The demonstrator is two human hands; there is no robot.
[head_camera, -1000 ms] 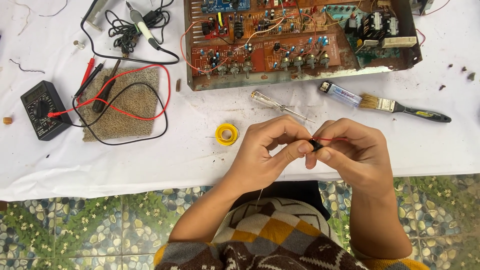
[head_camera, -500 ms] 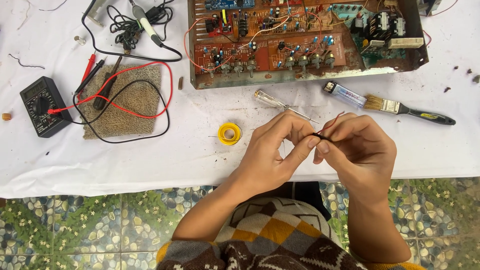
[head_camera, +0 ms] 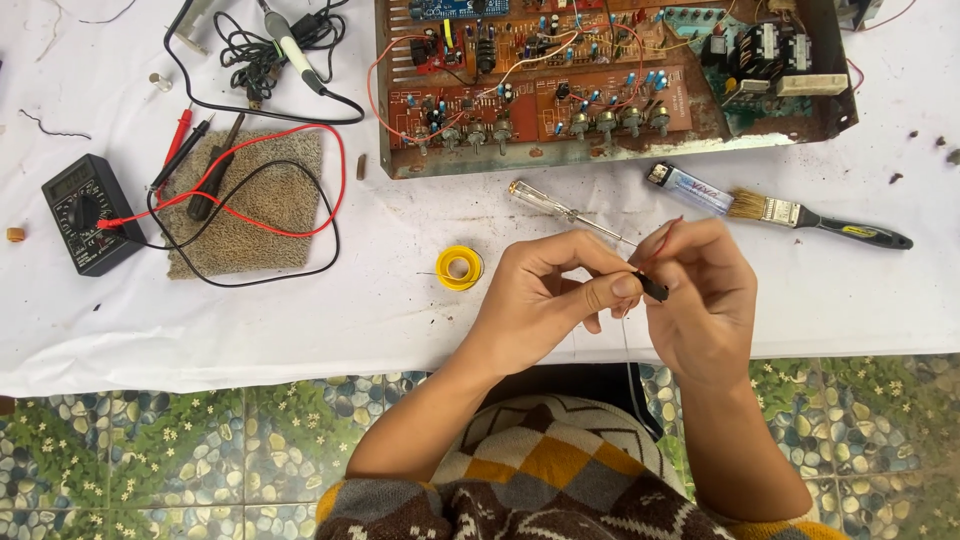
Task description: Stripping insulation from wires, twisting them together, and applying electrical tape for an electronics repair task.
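White cloth-covered table point(head_camera: 300, 320): left hand point(head_camera: 535, 300) and right hand point(head_camera: 700, 300) pinch a small black-tipped red wire point(head_camera: 655, 288); open brown circuit board point(head_camera: 600, 90) at twelve o'clock remains untouched.

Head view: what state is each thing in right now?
Left hand: pinching a small black part.
Right hand: pinching the same part and a red wire.
Black part: held between both hands.
Circuit board: chassis open, components exposed.
Multimeter: lying flat, leads plugged in.
Screwdriver: lying on the table.
Brush: lying flat.
Solder reel: lying flat.
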